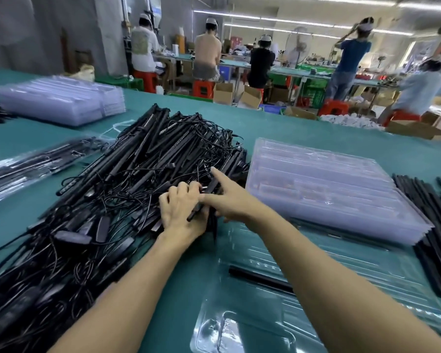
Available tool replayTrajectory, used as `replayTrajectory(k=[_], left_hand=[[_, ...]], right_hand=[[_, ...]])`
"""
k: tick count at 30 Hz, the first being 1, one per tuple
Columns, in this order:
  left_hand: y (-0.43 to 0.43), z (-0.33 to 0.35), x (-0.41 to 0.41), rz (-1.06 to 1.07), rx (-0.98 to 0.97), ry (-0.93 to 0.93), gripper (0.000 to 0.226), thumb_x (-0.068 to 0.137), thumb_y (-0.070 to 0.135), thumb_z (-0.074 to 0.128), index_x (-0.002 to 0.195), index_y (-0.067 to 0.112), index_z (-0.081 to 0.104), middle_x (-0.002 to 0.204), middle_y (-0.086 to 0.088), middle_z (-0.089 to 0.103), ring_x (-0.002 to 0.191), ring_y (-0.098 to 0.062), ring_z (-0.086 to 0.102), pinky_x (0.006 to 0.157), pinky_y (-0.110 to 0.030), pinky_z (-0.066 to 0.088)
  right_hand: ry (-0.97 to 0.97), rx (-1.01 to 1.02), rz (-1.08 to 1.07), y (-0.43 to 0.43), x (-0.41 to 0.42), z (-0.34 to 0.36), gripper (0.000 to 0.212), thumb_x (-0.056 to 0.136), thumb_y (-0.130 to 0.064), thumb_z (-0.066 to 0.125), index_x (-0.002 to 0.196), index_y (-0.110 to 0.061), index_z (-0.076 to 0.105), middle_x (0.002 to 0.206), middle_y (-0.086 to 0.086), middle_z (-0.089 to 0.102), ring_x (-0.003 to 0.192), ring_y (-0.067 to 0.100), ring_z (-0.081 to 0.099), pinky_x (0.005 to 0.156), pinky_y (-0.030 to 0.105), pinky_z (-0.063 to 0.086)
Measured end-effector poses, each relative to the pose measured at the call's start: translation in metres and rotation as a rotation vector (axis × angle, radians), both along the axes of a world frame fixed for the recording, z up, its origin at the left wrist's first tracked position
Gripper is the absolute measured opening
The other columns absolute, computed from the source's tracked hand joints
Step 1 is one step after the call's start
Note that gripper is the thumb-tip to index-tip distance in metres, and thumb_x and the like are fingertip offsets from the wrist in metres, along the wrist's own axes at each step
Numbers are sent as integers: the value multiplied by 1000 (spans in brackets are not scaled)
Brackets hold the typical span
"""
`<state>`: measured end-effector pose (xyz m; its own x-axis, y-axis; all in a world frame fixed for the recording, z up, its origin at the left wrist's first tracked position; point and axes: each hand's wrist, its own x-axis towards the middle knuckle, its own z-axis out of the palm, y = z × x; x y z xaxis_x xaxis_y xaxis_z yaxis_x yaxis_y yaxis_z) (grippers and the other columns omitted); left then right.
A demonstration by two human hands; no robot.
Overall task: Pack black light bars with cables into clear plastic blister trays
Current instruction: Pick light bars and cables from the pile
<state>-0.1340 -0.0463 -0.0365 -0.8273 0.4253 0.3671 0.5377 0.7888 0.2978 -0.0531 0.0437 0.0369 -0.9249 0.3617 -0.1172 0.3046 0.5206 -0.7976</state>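
A big tangled pile of black light bars with cables (127, 174) covers the left and middle of the green table (303, 128). At its right edge my left hand (181, 210) curls its fingers round a bundle of black bars (210, 189). Beside it my right hand (229, 197) pinches the same bundle, with its index finger stretched out toward the pile. An open clear blister tray (303, 301) lies in front of me with one black bar (260, 277) in a slot.
A stack of clear trays (323, 189) stands to the right, with loose black bars (433, 225) beyond it. Another tray stack (61, 98) sits far left, and a packed tray (36, 164) lies at the left. Several people work at benches behind.
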Motion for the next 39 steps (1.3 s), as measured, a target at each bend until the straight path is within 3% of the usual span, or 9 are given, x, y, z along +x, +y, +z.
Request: replayTrajectory(k=[4,7,11,15,18,26,29,34,39], left_hand=[[8,9,-11,-5,-46,-170,31,92,40,48,117,23,41,121,-2,48,119,-24,42,98,-42,29],[-2,10,-11,-89,-18,-187,36,91,31,51,125,25,42,128,-3,46,121,-26,40,101,-42,29],[-27,12,-6,-165,70,-132,50,88,11,57,136,24,48,137,-3,44,124,-26,39,103,-38,33],[-41,28,-23,-61,373,-164,49,83,-7,50,119,23,64,124,-6,57,113,-27,51,98,-43,45],[-37,34,-47,101,318,-30,42,86,-2,53,114,27,65,127,-2,58,115,-28,47,94,-41,40],[-1,42,-134,227,77,-140,55,98,12,48,147,32,36,155,1,35,133,-31,36,95,-49,41],[18,46,-153,285,2,-164,38,99,18,46,137,20,48,142,-7,46,127,-32,39,80,-45,42],[28,34,-163,326,18,-130,37,102,33,41,121,7,60,128,-16,54,121,-35,47,86,-48,45],[13,36,-149,263,212,46,29,103,28,44,107,5,61,105,-19,65,97,-39,59,74,-44,44]], right_hand=[[128,197,95,-16,18,-10,46,95,-27,55,141,-25,51,110,1,66,105,19,58,88,26,41],[231,205,44,-17,15,-15,38,93,-24,57,130,-17,59,121,5,66,112,20,57,92,26,40],[87,353,-41,-12,-1,-26,46,97,-25,50,141,-11,42,142,14,47,131,30,44,107,39,36],[-54,566,42,-15,5,-37,55,92,-22,51,146,-29,40,136,14,54,125,35,47,104,41,41],[52,671,-1,-25,16,-38,46,92,-25,49,138,-29,49,121,12,58,114,34,47,97,41,43],[223,639,152,-24,47,-31,31,98,-30,47,127,-28,56,111,-1,56,111,19,44,98,33,39],[239,622,231,-21,48,-32,32,97,-32,48,128,-31,56,114,-3,55,111,15,43,98,28,36],[250,543,266,-9,42,-36,30,97,-33,49,126,-32,57,112,-6,55,111,12,44,99,27,36],[257,448,213,-6,40,-41,25,95,-32,51,118,-32,61,105,-10,57,107,7,48,98,26,40]])
